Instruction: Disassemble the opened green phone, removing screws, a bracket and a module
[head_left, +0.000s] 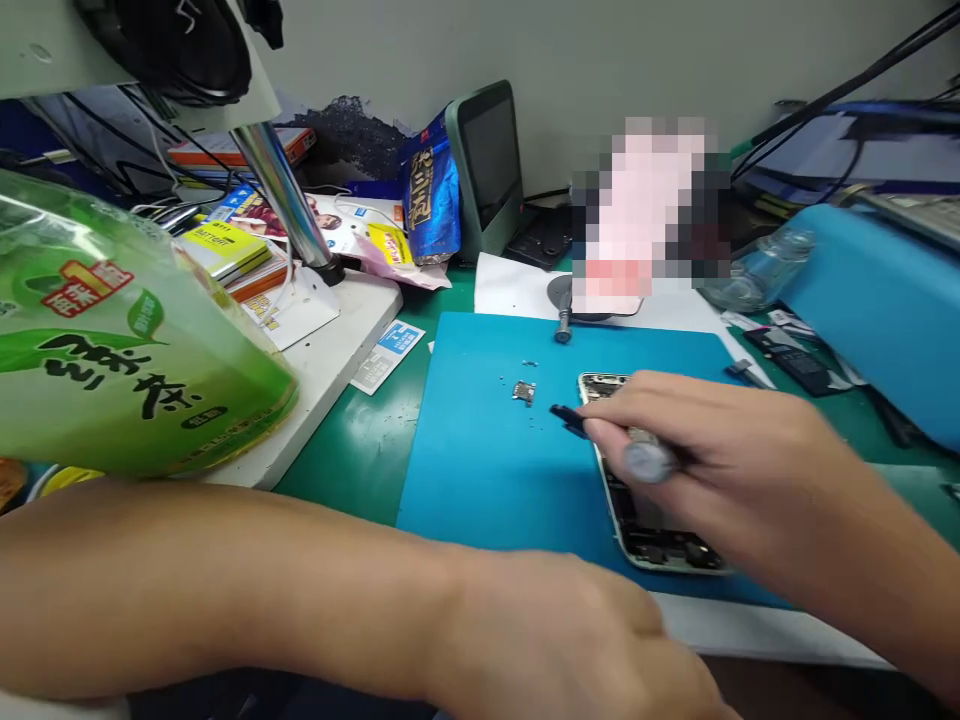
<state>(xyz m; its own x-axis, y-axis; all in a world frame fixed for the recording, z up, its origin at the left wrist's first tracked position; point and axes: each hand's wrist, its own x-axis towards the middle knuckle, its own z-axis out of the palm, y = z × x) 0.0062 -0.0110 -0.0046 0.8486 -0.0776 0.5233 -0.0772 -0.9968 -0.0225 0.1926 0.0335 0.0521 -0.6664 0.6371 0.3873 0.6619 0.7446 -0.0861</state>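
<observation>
An opened phone (664, 550) with its inner parts exposed lies on a blue mat (480, 460). Over its upper part, my right hand (727, 460) pinches a small black part (568, 420) between thumb and forefinger, and a silver round-ended tool (651, 460) sticks out of the same hand. Left of the phone, a small metal piece (524, 392) rests on the mat with tiny bits around it. My left hand (585, 640) is at the bottom centre, nearest the mat's front edge, back upward; its fingers are hidden.
A large green tea bottle (142, 340) stands at the left beside a metal stand pole (289, 190). Behind the mat are a screen device (487, 170), a blurred-out pink object (637, 220) and a short metal tool (563, 322). A glass jar (765, 270) lies at the right.
</observation>
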